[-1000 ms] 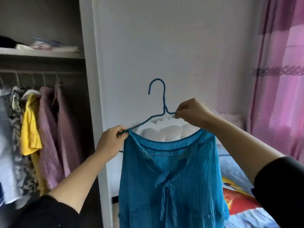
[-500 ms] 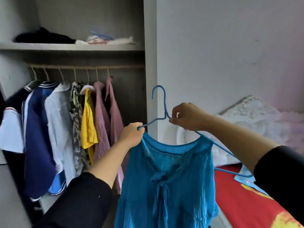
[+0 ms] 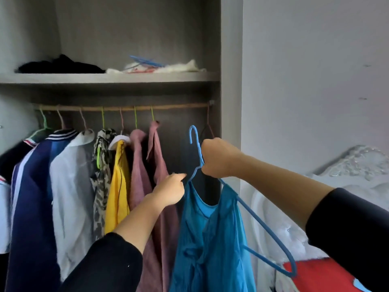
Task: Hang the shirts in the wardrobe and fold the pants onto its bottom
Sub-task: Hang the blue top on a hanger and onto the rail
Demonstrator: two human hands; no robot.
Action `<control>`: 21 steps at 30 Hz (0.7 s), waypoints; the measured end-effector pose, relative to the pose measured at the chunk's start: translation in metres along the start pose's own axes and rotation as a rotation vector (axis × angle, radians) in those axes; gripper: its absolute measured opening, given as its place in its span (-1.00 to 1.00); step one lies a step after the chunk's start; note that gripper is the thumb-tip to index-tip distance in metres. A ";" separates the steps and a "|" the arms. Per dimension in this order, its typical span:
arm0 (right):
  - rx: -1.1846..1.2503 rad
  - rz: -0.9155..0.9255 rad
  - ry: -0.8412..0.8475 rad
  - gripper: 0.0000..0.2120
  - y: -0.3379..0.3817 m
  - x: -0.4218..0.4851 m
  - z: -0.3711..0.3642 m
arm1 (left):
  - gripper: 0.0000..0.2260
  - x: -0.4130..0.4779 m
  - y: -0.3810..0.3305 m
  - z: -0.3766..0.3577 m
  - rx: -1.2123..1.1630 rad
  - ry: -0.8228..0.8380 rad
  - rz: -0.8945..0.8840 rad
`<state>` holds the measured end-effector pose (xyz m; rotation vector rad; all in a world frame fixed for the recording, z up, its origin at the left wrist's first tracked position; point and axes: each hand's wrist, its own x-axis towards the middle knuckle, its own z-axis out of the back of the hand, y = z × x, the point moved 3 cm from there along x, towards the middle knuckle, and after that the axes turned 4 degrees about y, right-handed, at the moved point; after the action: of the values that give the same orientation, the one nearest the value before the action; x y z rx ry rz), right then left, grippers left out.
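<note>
Item 1: blue shirt [image 3: 207, 239]. It is draped on a blue hanger [image 3: 264, 236] and held up in front of the open wardrobe [image 3: 230, 81], in the gap between the hung clothes and the wardrobe's right side panel. The hook sits below the rail [image 3: 126, 107], apart from it. One arm of the hanger slopes bare toward the lower right, over the bed.

Item 2: right hand [image 3: 219, 158]. The fingers are curled tight round the hanger's neck, just under the hook.

Item 3: left hand [image 3: 170, 189]. The fingers are drawn together in a pinch at the shirt's near shoulder. Whether they hold cloth alone or the wire as well is hard to tell.

Item 4: rail stock, left to right:
- navy jacket [image 3: 31, 197]
- white shirt [image 3: 71, 186]
- leopard-print garment [image 3: 102, 161]
- yellow shirt [image 3: 119, 186]
- two pink garments [image 3: 140, 175], hung close together
- an empty pink hanger [image 3: 208, 125] at the rail's right end

Item 5: shelf [image 3: 105, 77] above the rail. It carries a black garment [image 3: 61, 66] on the left, and beside it a white bundle [image 3: 185, 68] with spare blue hangers [image 3: 147, 61] on top.

Item 6: bed [image 3: 315, 272] at lower right, with a red cover and white bedding behind it, against a pale wall [image 3: 305, 81].
</note>
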<state>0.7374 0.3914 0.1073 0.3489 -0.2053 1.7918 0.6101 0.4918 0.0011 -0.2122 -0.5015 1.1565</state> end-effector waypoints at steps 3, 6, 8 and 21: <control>-0.047 -0.024 -0.014 -0.75 0.002 0.038 -0.006 | -0.58 0.032 0.016 0.014 0.271 -0.051 -0.054; -0.063 -0.052 -0.035 -0.82 0.002 0.073 -0.013 | -0.59 0.062 0.034 0.026 0.395 -0.114 -0.089; -0.068 -0.072 -0.058 -0.82 0.000 0.098 -0.016 | -0.59 0.084 0.043 0.036 0.422 -0.149 -0.103; -0.206 -0.225 -0.299 -0.82 -0.010 0.251 -0.009 | -0.10 0.229 0.086 0.117 0.533 -0.319 -0.245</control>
<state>0.6911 0.6260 0.1845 0.4720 -0.5371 1.4770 0.5538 0.7236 0.1291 0.4892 -0.4645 1.0464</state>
